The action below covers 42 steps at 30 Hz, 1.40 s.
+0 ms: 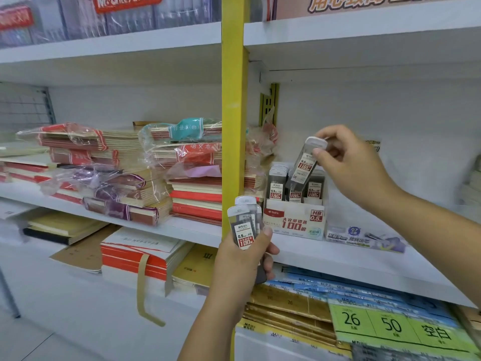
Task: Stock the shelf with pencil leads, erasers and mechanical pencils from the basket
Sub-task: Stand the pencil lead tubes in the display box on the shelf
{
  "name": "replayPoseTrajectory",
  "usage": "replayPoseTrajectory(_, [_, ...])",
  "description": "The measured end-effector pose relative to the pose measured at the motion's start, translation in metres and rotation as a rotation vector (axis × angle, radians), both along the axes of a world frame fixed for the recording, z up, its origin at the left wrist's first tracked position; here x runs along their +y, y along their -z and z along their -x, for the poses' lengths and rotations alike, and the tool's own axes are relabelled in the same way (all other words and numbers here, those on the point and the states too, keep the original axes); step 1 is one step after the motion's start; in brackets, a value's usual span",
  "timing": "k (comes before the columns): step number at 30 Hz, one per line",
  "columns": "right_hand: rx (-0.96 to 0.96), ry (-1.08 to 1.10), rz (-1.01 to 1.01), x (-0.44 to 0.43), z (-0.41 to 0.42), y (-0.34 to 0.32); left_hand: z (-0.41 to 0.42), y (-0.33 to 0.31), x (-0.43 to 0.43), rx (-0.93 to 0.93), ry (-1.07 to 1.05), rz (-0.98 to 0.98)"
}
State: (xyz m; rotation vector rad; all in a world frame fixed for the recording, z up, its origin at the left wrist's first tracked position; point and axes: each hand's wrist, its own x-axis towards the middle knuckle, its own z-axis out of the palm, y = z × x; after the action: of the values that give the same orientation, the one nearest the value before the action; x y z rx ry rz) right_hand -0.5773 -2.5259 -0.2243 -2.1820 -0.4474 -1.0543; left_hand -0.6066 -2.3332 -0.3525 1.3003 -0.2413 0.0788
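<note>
Left hand (244, 259), nearest the lens, below and left of the display box (291, 222): fingers wrapped round a bunch of spare lead cases (243, 225), caps up, long axes near vertical.

Right hand (348, 157), above and right of the box: thumb and fingertips pinch one lead case (305, 162) near its white cap. The case hangs just over the box's rear rows. Its long axis is steeply tilted, cap up and right, foot down and left toward the box.

The box sits on the white shelf (338, 259), partly filled with upright cases (276, 190). Basket not in view.

Risks, as I judge them:
- A tilted foot may snag the tops of standing cases and tip them.
- A cap-only pinch lets the case swing or slip.
- The left-hand bunch is held low, so the top cases may slide out.
</note>
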Motion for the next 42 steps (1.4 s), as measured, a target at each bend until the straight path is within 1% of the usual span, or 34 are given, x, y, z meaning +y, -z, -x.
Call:
replayPoseTrajectory(4, [0.104, 0.101, 0.186, -0.001, -0.019, 0.016, -0.002, 0.002, 0.001, 0.006, 0.0, 0.0])
replayPoseTrajectory(6, [0.113, 0.212, 0.295, -0.003, -0.027, 0.02, -0.003, 0.002, 0.002, 0.006, 0.0, 0.0])
replayPoseTrajectory(8, [0.1, 0.285, 0.362, -0.005, -0.032, 0.022, -0.004, 0.002, 0.003, 0.008, -0.007, -0.012])
replayPoseTrajectory(14, [0.066, 0.309, 0.379, -0.005, -0.038, 0.026, -0.004, 0.002, 0.007, 0.0, -0.012, -0.022])
replayPoseTrajectory(17, [0.093, 0.352, 0.389, -0.002, -0.036, 0.023, -0.001, 0.0, 0.008, -0.01, 0.016, -0.037])
replayPoseTrajectory(19, [0.076, 0.36, 0.395, 0.002, -0.029, 0.022, 0.002, -0.002, 0.009, -0.007, 0.056, -0.039])
replayPoseTrajectory(21, [0.016, 0.291, 0.341, 0.008, -0.014, 0.024, 0.004, -0.003, 0.011, -0.008, 0.113, -0.035])
replayPoseTrajectory(23, [0.042, 0.097, 0.214, 0.015, 0.007, 0.03, 0.006, -0.003, 0.012, -0.006, 0.174, -0.029])
replayPoseTrajectory(25, [0.21, -0.124, 0.081, 0.023, 0.027, 0.037, 0.009, -0.004, 0.012, 0.002, 0.236, -0.031])
replayPoseTrajectory(27, [0.439, -0.295, 0.01, 0.029, 0.039, 0.043, 0.012, -0.004, 0.01, 0.011, 0.288, -0.048])
replayPoseTrajectory(28, [0.522, -0.362, -0.014, 0.03, 0.042, 0.045, 0.014, -0.004, 0.009, 0.012, 0.314, -0.052])
replayPoseTrajectory(30, [0.582, -0.417, -0.057, 0.03, 0.044, 0.048, 0.015, -0.003, 0.007, 0.005, 0.355, -0.054])
replayPoseTrajectory(32, [0.574, -0.38, -0.128, 0.027, 0.044, 0.049, 0.015, -0.002, 0.004, 0.006, 0.368, -0.039])
replayPoseTrajectory(35, [0.495, -0.252, -0.239, 0.017, 0.042, 0.046, 0.012, 0.002, 0.004, 0.03, 0.341, -0.011])
replayPoseTrajectory(38, [0.325, -0.141, -0.318, 0.002, 0.035, 0.03, 0.008, 0.005, 0.007, 0.049, 0.248, -0.053])
replayPoseTrajectory(40, [0.188, -0.134, -0.318, -0.005, 0.031, 0.017, 0.006, 0.005, 0.009, 0.054, 0.21, -0.061])
replayPoseTrajectory(42, [0.1, -0.137, -0.284, -0.006, 0.025, 0.007, 0.005, 0.005, 0.008, 0.031, 0.177, -0.083])
